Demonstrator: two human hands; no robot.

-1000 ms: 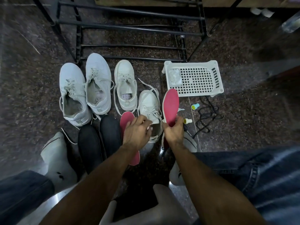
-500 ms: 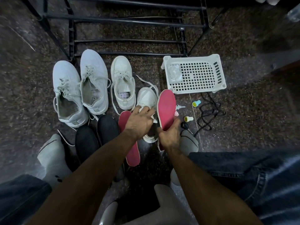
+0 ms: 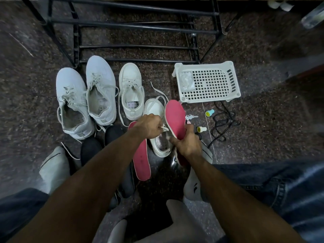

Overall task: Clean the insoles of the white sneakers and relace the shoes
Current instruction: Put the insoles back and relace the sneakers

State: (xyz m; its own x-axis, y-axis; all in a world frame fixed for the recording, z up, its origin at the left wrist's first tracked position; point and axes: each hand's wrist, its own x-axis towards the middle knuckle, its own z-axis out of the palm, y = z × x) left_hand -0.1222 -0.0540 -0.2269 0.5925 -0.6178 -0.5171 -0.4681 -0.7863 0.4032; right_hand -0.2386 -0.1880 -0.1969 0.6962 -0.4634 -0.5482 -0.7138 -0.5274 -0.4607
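Right hand (image 3: 188,144) grips pink insole (image 3: 175,118) over white sneaker (image 3: 158,137); left hand (image 3: 149,128) pinches lace (image 3: 164,128). Advice: hold tongue clear, feed toe first.

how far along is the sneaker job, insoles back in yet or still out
Still early to midway. Done: both pink insoles are out of the small pair. One pink insole lies on the floor. In hand: the right hand holds the other insole over the near sneaker, while the left hand pinches its lace. Left: refitting both insoles and lacing; the far sneaker shows a bare footbed. Whether the insoles are clean is unclear.
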